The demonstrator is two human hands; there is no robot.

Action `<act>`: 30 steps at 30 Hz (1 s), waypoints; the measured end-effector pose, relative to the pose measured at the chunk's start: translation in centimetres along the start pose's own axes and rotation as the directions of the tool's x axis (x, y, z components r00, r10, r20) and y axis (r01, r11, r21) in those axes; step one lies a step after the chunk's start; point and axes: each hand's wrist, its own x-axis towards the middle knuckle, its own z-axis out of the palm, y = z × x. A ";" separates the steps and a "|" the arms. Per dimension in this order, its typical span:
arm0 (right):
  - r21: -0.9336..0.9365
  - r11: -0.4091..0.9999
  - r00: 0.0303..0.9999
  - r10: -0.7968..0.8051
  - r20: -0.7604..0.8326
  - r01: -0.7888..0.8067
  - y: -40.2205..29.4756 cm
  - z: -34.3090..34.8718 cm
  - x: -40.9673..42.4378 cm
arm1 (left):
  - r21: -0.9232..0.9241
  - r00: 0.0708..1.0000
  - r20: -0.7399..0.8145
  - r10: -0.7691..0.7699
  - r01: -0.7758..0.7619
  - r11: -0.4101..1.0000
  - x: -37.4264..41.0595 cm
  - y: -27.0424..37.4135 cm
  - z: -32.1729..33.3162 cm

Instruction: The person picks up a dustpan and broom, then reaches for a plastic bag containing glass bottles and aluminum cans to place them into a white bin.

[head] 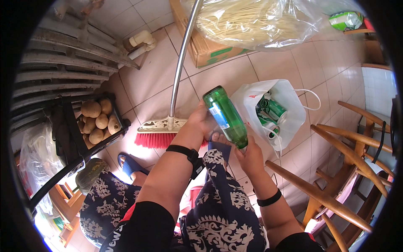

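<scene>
A green glass bottle (227, 118) with a blue-and-white label is tilted in front of me, its base up and to the left, its neck down and to the right. My left hand (203, 119) grips it near the base, the fingers mostly hidden behind the glass. Around the neck closes my right hand (252, 156), which covers the mouth. Just right of the bottle, a white bag (291, 127) with cord handles stands open on the floor. Inside it lie several green drink cans (277, 111).
A broom (170, 124) with red bristles stands left of my hands. Beyond are a cardboard box (204, 52) and a clear bag of dried noodles (252, 22). Potatoes (96, 121) fill a crate at left, near a squash (91, 174). Wooden chair legs (318, 195) jut in from the right.
</scene>
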 end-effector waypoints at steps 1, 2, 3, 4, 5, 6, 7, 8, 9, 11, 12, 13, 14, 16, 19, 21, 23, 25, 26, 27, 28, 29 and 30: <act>-0.009 1.000 1.000 -0.001 -0.002 0.001 -0.4 -0.2 0.2 | 0.005 1.000 -0.012 -0.005 0.005 1.000 -0.2 0.0 0.3; 0.026 0.999 0.998 -0.036 -0.054 0.038 -0.9 -0.6 0.2 | 0.011 1.000 -0.023 -0.011 0.012 1.000 -0.2 -0.1 0.6; 0.060 0.995 0.992 -0.075 -0.100 0.081 -2.1 -1.1 0.2 | -0.009 1.000 0.008 0.001 -0.001 1.000 0.0 -0.1 0.2; 0.094 0.988 0.983 -0.110 -0.145 0.124 -3.1 -1.5 0.0 | -0.029 0.999 0.038 0.014 -0.013 1.000 0.7 -0.1 -0.6; 0.144 0.978 0.976 -0.123 -0.179 0.149 -3.8 -1.9 -0.3 | -0.049 0.997 0.067 0.028 -0.024 0.999 1.3 0.0 -1.3; 0.190 0.967 0.967 -0.128 -0.219 0.171 -4.2 -2.3 -0.4 | -0.026 0.998 0.060 0.027 -0.025 0.999 1.3 0.1 -1.1; 0.236 0.952 0.957 -0.132 -0.259 0.195 -4.5 -2.5 -0.6 | -0.004 1.000 0.024 0.017 -0.017 1.000 1.3 0.0 -1.1; 0.261 0.937 0.946 -0.154 -0.286 0.232 -4.7 -2.5 -0.6 | 0.018 1.000 -0.013 0.008 -0.008 1.000 1.1 0.0 -1.1; 0.238 0.952 0.961 -0.132 -0.244 0.191 -4.2 -2.2 -0.6 | 0.042 0.999 -0.045 0.002 0.000 0.999 0.8 0.0 -0.6; 0.184 0.976 0.983 -0.082 -0.163 0.112 -2.1 -0.4 -0.4 | -0.006 1.000 -0.024 -0.010 0.009 1.000 1.5 0.0 -1.2; 0.015 1.000 0.999 -0.008 -0.034 0.008 -0.5 0.5 0.0 | 0.014 0.999 -0.045 -0.029 0.030 0.999 1.0 -0.1 -0.5; 0.027 1.000 0.999 -0.014 -0.030 0.015 -0.1 0.7 0.2 | 0.029 0.997 -0.064 -0.043 0.045 0.999 0.5 0.0 -0.1; 0.039 0.999 0.999 -0.021 -0.027 0.022 0.1 0.8 0.1 | 0.036 0.999 -0.039 -0.037 0.039 0.999 1.6 0.0 -1.2; 0.053 0.998 1.000 -0.017 -0.024 0.018 0.5 0.9 -0.1 | 0.030 0.996 -0.074 -0.052 0.054 0.998 0.2 -0.2 0.2; 0.096 0.993 0.994 -0.065 -0.093 0.074 -1.1 -0.1 0.0 | 0.015 1.000 -0.009 -0.020 0.020 1.000 0.6 -0.2 -0.3; 0.179 0.969 0.967 -0.132 -0.220 0.173 -3.6 -1.7 -0.4 | -0.028 0.998 0.064 0.023 -0.022 0.999 1.7 -0.4 -1.4; 0.233 0.932 0.944 -0.218 -0.248 0.276 -3.6 -2.0 -0.5 | -0.041 0.987 0.135 -0.091 0.097 0.994 4.6 0.3 -4.7; 0.239 0.902 0.912 -0.286 -0.293 0.359 -2.3 -1.1 0.0 | -0.038 0.986 0.124 -0.107 0.113 0.993 4.7 0.4 -4.4; 0.214 0.963 0.976 -0.126 -0.176 0.163 -1.4 -0.3 -0.6 | -0.022 0.987 0.127 -0.094 0.098 0.995 4.3 0.3 -3.8; 0.096 0.995 1.000 -0.003 -0.025 0.005 0.1 0.8 0.0 | -0.004 0.988 0.133 -0.081 0.082 0.997 3.6 0.2 -2.9; 0.096 0.995 1.000 0.018 0.010 -0.019 0.8 1.4 0.4 | 0.015 0.992 0.105 -0.071 0.069 0.997 3.6 0.4 -3.0; 0.094 0.995 0.998 0.039 0.045 -0.043 1.3 1.8 0.8 | 0.034 0.995 0.076 -0.060 0.057 0.998 3.6 0.5 -3.1; 0.076 0.997 0.999 0.022 0.042 -0.025 1.3 1.8 1.8 | 0.017 1.000 0.022 0.005 -0.005 1.000 3.0 0.3 -2.5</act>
